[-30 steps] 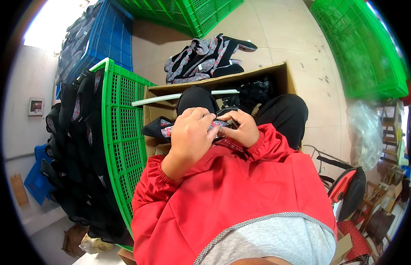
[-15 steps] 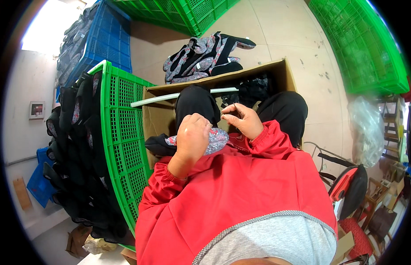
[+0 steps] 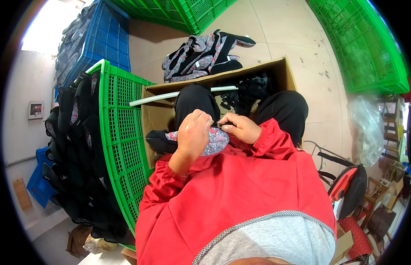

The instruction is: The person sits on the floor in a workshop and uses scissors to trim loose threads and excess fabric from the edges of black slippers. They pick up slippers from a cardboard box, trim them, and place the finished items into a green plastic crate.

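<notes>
In my lap lies a cloth slipper [image 3: 217, 142], grey with a red floral print and black at its left end. My left hand [image 3: 193, 136] is closed over its middle and hides part of it. Against the slipper's upper edge, my right hand [image 3: 242, 128] pinches beside the left fingertips. Something small and dark shows between the two hands, too small to name. Below my hands, an open cardboard box [image 3: 285, 75] stands between and beyond my knees, with black pieces [image 3: 254, 90] inside it.
A pale tube [image 3: 159, 98] lies across the box. Beyond it, floral and black slippers [image 3: 201, 55] are heaped on the floor. At left, a green crate [image 3: 121, 128] stands beside many black slippers [image 3: 77, 163]. A blue crate [image 3: 106, 39] and another green crate [image 3: 360, 44] stand farther off.
My right hand has come left and slightly down, from apart to right beside my left fingertips at the slipper. The left hand has barely moved and keeps its hold.
</notes>
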The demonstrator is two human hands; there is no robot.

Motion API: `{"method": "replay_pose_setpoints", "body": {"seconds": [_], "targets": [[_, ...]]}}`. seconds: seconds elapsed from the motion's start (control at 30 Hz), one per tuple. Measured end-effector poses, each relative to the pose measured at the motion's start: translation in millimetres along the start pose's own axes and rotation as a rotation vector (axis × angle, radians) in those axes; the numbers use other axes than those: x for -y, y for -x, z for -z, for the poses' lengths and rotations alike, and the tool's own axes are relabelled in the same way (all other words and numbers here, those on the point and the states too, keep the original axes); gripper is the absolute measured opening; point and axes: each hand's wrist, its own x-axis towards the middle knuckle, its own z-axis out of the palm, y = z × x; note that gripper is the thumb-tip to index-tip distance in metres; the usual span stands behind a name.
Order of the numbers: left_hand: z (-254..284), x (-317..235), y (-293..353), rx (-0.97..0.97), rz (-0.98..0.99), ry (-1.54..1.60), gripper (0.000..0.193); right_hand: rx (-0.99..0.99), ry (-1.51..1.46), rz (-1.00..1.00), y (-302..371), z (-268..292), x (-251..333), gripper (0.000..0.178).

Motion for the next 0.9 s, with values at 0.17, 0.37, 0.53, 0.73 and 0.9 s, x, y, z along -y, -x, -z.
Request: {"method": "replay_pose_setpoints", "body": {"seconds": [0.17, 0.37, 0.53, 0.73, 0.9], "targets": [[-3.0, 0.8, 0.3, 0.010, 0.016, -0.009, 0.004, 0.000, 0.068, -0.055, -3.6, -0.7, 5.8, 0.021], [-5.5, 2.9, -1.0, 0.011, 0.024, -0.005, 0.005, 0.003, 0.015, -0.063, -5.4, -0.9, 5.1, 0.018], [-7.4, 2.9, -1.8, 0.016, 0.043, -0.006, 0.005, 0.018, 0.026, -0.081, -6.4, 0.8, 2.7, 0.016], [-9.2, 4.0, -9.3, -0.070, 0.086, 0.020, 0.008, 0.048, -0.203, -0.093, 6.5, 0.4, -9.0, 0.034], [-1.6, -1.6, -15.9, -0.232, 0.179, -0.028, 0.026, 0.015, -0.113, -0.015, 15.8, -16.6, -11.8, 0.050]]}}
